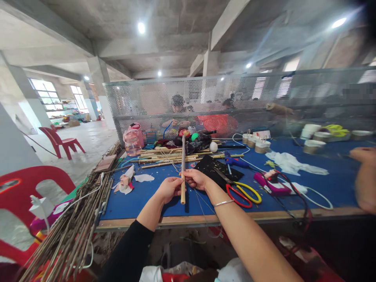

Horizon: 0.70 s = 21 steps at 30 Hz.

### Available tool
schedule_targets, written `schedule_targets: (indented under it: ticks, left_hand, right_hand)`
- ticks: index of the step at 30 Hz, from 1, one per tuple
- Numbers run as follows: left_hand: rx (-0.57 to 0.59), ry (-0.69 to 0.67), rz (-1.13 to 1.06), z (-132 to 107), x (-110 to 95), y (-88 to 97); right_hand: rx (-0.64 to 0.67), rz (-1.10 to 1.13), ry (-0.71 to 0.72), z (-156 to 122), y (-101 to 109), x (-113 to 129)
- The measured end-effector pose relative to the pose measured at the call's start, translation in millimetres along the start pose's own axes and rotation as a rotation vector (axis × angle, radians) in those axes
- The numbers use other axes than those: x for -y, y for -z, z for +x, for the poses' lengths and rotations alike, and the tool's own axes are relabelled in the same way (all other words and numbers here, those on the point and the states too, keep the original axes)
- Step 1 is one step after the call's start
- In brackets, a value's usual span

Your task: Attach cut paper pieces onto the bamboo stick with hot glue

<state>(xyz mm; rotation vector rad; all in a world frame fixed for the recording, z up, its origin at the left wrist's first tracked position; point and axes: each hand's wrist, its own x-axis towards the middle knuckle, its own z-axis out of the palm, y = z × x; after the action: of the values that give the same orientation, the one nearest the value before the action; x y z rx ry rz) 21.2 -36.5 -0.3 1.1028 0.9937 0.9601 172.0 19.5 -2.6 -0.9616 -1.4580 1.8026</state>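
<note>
A bamboo stick point(183, 192) points away from me over the blue table point(126, 207). Its far part looks greyish and shiny, and its far end overlaps a red-and-yellow ball point(184, 133), so I cannot tell if they are joined. My left hand point(170, 189) is closed on the stick near its close end. Just beyond, the fingers of my right hand point(196, 179) pinch the same stick. Thin cord point(202, 199) trails beneath my right hand towards the table edge. Right of it lie scissors point(241, 192) with red and yellow handles, partly over a black cloth point(216, 168).
Bamboo sticks point(158, 156) lie across the table's back, near a blue glue gun point(235, 160). A purple power strip point(272, 184) with cables lies right. Bundled twigs point(73, 223) line the left edge. A mesh panel point(141, 98) stands behind. Another person's arm point(366, 176) is far right.
</note>
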Motion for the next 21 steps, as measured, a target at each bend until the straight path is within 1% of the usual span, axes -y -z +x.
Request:
schedule_targets:
  ticks: [3, 7, 9, 11, 14, 17, 19, 21]
  left_hand:
    - [0.0, 0.012, -0.002, -1.7, 0.4, -2.3]
    - [-0.081, -0.016, 0.035, 0.0, 6.4, -5.5]
    - [-0.102, -0.015, 0.04, 1.8, 8.2, -5.0]
    - [-0.091, -0.001, 0.022, 2.5, 7.7, -2.6]
    - [-0.036, 0.032, -0.015, 0.9, 4.0, 1.6]
    - [-0.002, 0.059, -0.006, -1.7, 1.9, 1.7]
    - [-0.024, 0.044, 0.018, -2.1, 3.3, -0.9]
    - [-0.082, 0.001, 0.042, -1.2, 6.0, -3.9]
  right_hand:
    - [0.009, 0.013, 0.0, 1.0, 0.3, -1.4]
    - [-0.02, 0.002, 0.013, 5.4, -0.8, -6.7]
    - [-0.019, 0.011, 0.012, 5.6, -1.2, -6.7]
    - [0.0, 0.033, -0.001, 4.3, -0.9, -4.3]
    - [0.034, 0.069, -0.031, 1.7, 0.6, 0.1]
    - [0.034, 0.08, -0.05, 0.9, 2.1, 1.7]
    - [0.017, 0.081, -0.049, 1.5, 2.1, 0.9]
    - [-0.005, 0.082, -0.036, 2.4, 1.1, -0.5]
